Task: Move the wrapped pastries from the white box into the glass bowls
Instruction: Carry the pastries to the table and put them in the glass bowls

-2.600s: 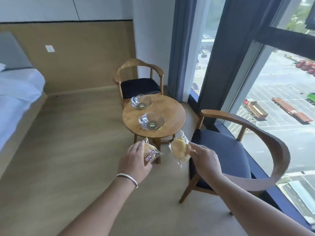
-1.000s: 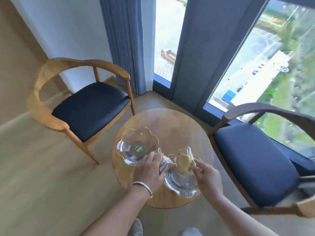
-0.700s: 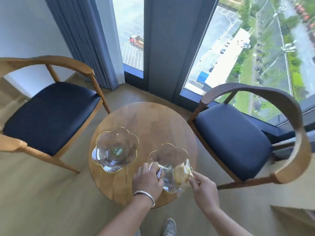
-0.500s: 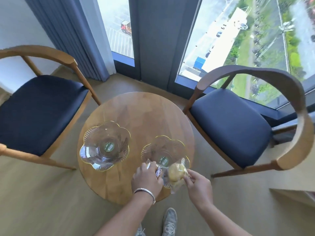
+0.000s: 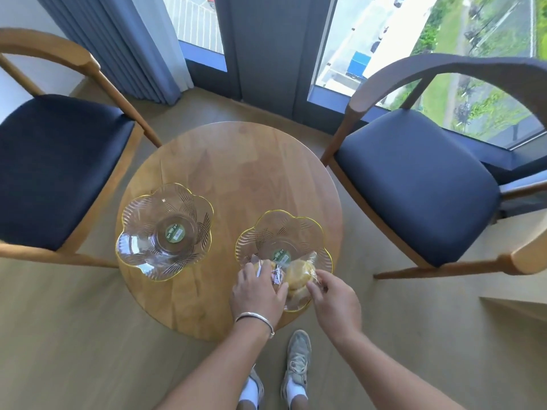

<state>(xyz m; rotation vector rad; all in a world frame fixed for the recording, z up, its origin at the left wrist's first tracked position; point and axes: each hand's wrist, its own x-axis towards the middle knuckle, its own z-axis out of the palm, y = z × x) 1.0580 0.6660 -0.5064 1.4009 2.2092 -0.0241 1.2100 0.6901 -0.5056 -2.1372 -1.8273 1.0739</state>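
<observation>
At lower centre of the frame, one wrapped pastry [image 5: 273, 275] is gripped by the left hand [image 5: 257, 294] and another pastry [image 5: 297, 275] is pinched by the right hand [image 5: 336, 301] inside the right glass bowl [image 5: 284, 232]; the left bowl [image 5: 148, 253] on the table [image 5: 251, 170] is bare.

Two clear, flower-rimmed glass bowls with thin gold edges, each with a green round sticker at its centre, upright on the round wooden table [image 5: 236, 161].
- Left glass bowl [image 5: 139, 250]: holds nothing, near the table's left edge.
- Right glass bowl [image 5: 284, 226]: toward the table's near edge, well apart from the first.
- Round yellow pastry in clear wrapper [image 5: 297, 275]: inside the right bowl, near side.
- Second wrapped pastry with a printed label [image 5: 276, 275]: just beside the first, touching it, partly hidden.
</observation>
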